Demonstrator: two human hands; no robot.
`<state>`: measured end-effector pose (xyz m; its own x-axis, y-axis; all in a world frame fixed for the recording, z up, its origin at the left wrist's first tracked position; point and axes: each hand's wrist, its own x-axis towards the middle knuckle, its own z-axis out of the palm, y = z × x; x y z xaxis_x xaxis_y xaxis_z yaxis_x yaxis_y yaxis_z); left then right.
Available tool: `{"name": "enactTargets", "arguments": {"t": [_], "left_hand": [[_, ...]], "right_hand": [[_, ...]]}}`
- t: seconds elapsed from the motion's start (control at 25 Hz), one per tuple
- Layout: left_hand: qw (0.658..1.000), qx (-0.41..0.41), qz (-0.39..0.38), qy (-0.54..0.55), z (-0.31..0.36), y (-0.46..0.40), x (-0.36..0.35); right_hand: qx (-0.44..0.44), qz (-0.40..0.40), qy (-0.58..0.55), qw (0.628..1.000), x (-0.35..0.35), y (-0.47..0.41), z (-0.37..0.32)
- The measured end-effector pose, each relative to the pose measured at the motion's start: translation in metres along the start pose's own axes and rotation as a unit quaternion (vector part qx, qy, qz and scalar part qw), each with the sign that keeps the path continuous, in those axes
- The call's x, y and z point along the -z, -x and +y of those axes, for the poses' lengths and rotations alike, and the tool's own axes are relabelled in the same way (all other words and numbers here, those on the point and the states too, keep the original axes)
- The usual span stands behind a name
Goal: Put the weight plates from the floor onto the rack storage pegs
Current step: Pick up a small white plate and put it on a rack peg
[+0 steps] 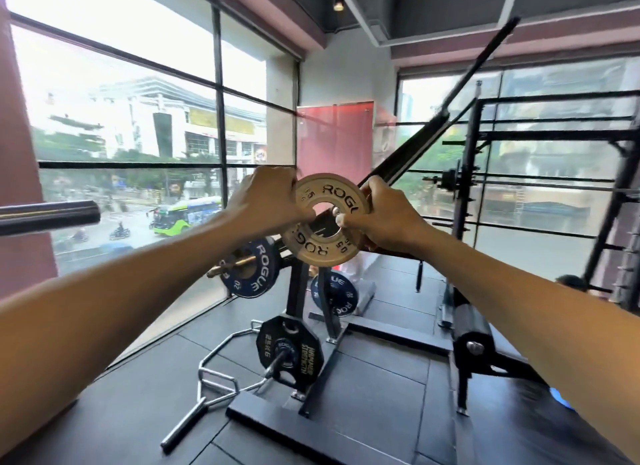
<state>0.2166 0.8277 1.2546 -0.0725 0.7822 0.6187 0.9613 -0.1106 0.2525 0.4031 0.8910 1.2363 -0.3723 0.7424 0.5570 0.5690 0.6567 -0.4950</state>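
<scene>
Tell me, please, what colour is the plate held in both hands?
Tan plate with black lettering, seen in the head view.

Two bare forearms, no sleeves; left grip (266, 201) and right grip (384, 215) ungloved.

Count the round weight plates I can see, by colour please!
Tan: 1, the tan plate held up by the left hand and the right hand
Dark blue: 2, the blue plate on the peg and the blue plate behind the rack post
Black: 1, the black plate low down
Total: 4
</scene>
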Motion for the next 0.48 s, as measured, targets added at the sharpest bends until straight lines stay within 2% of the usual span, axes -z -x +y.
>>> {"name": "enactTargets", "arguments": {"t": [0.24,0.48], "left_hand": [[0.994,0.076,0.040,-0.070,-0.085,-0.106,-0.054],[0.971,0.174,0.056,-0.154,-0.177,-0.180,-0.064]], "right_hand": [[0.077,-0.057,-0.055,0.994,-0.083,-0.154,0.050],[0.149,-0.106,-0.125,0.975,-0.182,-0.289,0.047]]}}
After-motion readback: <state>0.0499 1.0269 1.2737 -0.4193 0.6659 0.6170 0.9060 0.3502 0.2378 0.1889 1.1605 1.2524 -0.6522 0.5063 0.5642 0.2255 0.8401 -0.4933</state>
